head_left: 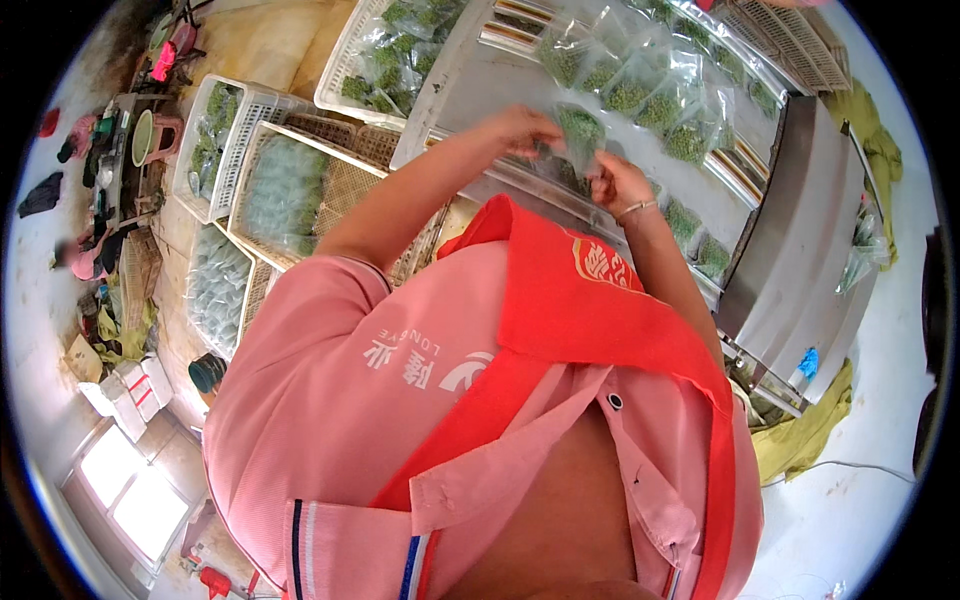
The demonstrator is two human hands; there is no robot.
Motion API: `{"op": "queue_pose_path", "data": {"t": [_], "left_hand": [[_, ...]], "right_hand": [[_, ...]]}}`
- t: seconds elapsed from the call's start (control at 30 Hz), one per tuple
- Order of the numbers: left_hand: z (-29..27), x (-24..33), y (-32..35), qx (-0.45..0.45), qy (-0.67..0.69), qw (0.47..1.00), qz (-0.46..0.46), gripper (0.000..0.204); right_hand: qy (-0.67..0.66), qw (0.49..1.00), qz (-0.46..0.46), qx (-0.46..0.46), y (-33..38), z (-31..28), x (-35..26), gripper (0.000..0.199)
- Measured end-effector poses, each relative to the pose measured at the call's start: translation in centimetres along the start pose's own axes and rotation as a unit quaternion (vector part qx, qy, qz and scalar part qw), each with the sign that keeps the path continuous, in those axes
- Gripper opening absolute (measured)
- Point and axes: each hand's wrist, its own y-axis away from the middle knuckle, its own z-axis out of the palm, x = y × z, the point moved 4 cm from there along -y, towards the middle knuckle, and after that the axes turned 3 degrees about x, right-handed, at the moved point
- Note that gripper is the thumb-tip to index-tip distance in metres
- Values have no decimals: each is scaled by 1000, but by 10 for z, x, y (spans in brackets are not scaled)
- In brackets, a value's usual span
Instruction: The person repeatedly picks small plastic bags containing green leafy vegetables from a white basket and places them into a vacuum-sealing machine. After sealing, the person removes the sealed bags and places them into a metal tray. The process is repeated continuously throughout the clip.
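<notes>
A clear plastic bag of green produce (pixel 580 130) is held up over a grey metal work surface (pixel 470 100), between my two hands. My left hand (pixel 528 132) has its fingers closed at the bag's left side. On the other side, my right hand (pixel 620 186) pinches the bag's lower right edge; a bracelet circles that wrist. Just beyond, several filled clear bags (pixel 628 92) lie in a row, their contents looking like small green berry clusters. More filled bags (pixel 708 255) rest beside my right forearm.
A long steel housing (pixel 800 230) stands at the right. White plastic crates (pixel 215 150) and a crate of pale green bags (pixel 285 190) are at my left. A large white crate (pixel 330 85) of bagged greens stands at the far left of the work surface. A person (pixel 85 255) is in the left background.
</notes>
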Motion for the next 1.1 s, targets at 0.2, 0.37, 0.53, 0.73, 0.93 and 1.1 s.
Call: {"op": "queue_pose_path", "data": {"t": [0.2,0.37,0.53,0.73,0.93,1.1], "left_hand": [[-28,14,0,-16,-11,1000,18,25],[-31,15,8,-15,-3,1000,10,25],[-59,43,46,-73,-164,974,139,18],[-106,36,43,-68,-401,900,159,13],[-132,23,30,-9,-477,866,152,13],[-139,16,26,-14,-464,879,108,12]], "right_hand": [[-174,964,141,-145,-17,1,-2,21],[-137,972,116,-154,-20,21,4,16],[89,980,-38,-173,-2,45,-7,11],[499,809,-306,-56,-23,95,4,19],[664,618,-421,8,-16,120,16,23],[701,575,-422,-11,6,118,26,23]]}}
